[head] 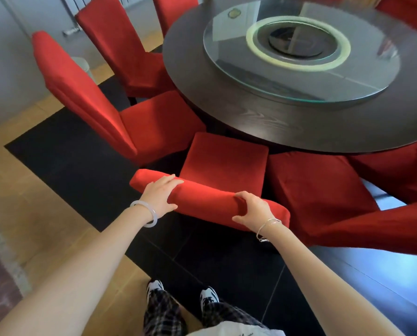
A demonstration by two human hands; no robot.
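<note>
Chair point(224, 161) held at its back.
Left hand point(162, 196) and right hand point(251, 210) clasp its top edge; seat faces the round surface point(251, 122).

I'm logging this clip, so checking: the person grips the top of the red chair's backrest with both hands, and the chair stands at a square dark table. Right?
Not quite. The head view shows the dark table is round, not square. The rest holds: the left hand and the right hand both grip the red chair by the top of its backrest.
</note>
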